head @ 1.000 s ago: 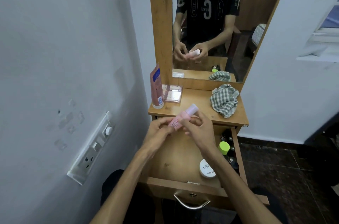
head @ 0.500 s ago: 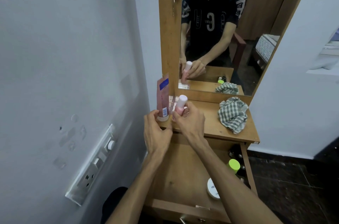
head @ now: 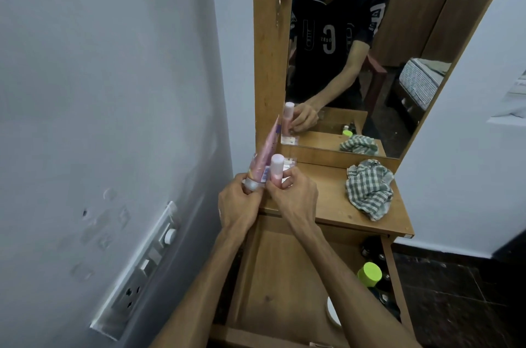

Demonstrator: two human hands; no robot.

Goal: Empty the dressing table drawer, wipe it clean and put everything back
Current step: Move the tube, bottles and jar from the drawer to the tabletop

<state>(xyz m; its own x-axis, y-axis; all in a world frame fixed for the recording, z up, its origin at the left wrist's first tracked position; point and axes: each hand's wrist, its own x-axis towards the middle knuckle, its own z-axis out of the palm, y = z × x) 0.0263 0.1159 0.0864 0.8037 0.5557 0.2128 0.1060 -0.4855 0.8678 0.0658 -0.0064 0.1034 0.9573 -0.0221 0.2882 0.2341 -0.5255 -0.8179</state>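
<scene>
My right hand (head: pixel 293 194) grips a small pink bottle with a pale cap (head: pixel 277 167), held upright at the left end of the dressing table top (head: pixel 330 199). Right beside it, my left hand (head: pixel 237 205) grips the silver cap end of a tall pink tube (head: pixel 263 159), which leans to the right at its top. Below my arms the wooden drawer (head: pixel 279 276) stands pulled out. A lime-green lidded jar (head: pixel 369 274), a white round tin (head: pixel 332 315) and several dark bottles lie along its right side.
A green checked cloth (head: pixel 370 189) lies crumpled on the right of the table top. A clear flat box (head: pixel 289 162) sits behind the bottle, against the mirror (head: pixel 355 63). A white wall with a switch panel (head: pixel 142 270) is close on the left.
Both hands moved up from over the drawer to the table top's left end. The pink bottle now stands upright, and my left hand has taken hold of the tall tube, which tilts.
</scene>
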